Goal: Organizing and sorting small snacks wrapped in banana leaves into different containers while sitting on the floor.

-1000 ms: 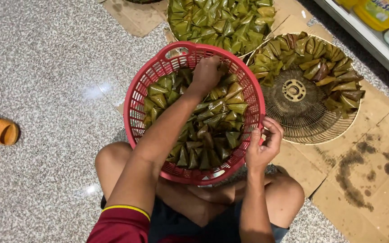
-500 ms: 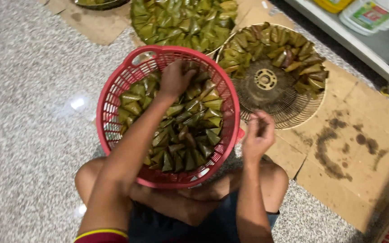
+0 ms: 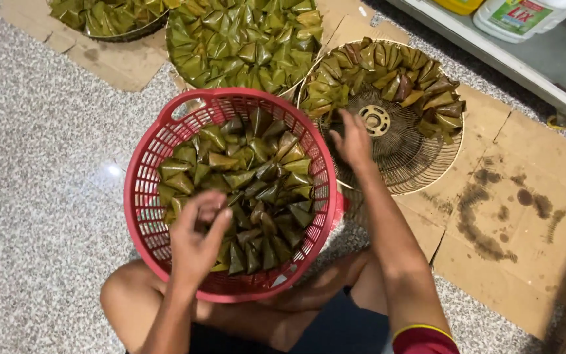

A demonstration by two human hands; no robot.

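Note:
A red plastic basket (image 3: 144, 216) full of green leaf-wrapped pyramid parcels (image 3: 250, 177) sits in front of my crossed legs. My left hand (image 3: 198, 239) hovers over the basket's near side with its fingers curled, and what is inside them is hidden. My right hand (image 3: 352, 141) reaches over the basket's right rim, fingers spread, above a round wire rack (image 3: 414, 164). Browner leaf parcels (image 3: 394, 75) line the rack's far edge.
Two more round trays of green parcels (image 3: 244, 39) (image 3: 99, 16) lie beyond the basket on flattened cardboard (image 3: 519, 223) with dark stains. A white shelf with bottles (image 3: 519, 16) runs along the top right. Speckled stone floor (image 3: 40, 164) lies to the left.
My left hand has pulled back from the basket's far side to its near side. My right hand has moved from beside the basket out over the wire rack. The view has shifted forward.

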